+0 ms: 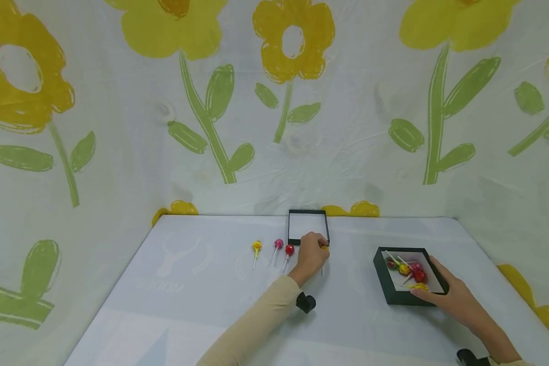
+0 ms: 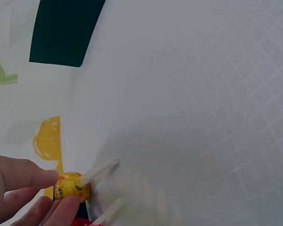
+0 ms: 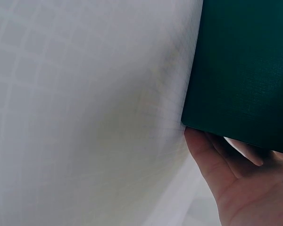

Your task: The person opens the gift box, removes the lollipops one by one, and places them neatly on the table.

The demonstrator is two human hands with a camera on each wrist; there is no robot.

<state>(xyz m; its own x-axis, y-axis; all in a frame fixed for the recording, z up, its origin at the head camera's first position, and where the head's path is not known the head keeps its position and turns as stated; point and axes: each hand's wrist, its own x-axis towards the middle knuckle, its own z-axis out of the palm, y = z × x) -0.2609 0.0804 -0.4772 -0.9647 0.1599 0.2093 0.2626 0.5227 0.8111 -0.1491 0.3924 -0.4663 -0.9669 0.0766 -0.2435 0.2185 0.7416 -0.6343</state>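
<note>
My left hand [image 1: 312, 254] pinches a yellow lollipop [image 2: 68, 187] by its wrapped candy head, thumb and fingertips around it, with the white stick pointing away. It is just in front of the shallow dark-rimmed box lid [image 1: 307, 211]. Close by on its left lie a red lollipop [image 1: 290, 250], a pink lollipop [image 1: 278, 243] and another yellow lollipop [image 1: 256, 245]. On the right, my right hand [image 1: 459, 300] grips the dark green box [image 1: 409, 298] at its right side, thumb by the front rim. Several lollipops [image 1: 403, 268] in yellow, red and pink are inside the box.
A white table [image 1: 187, 295] with faint printed patterns carries everything. Behind it and at the sides hangs a pale wall covering [image 1: 347, 152] printed with yellow flowers and green stems. Dark wrist straps [image 1: 306, 302] show at both wrists.
</note>
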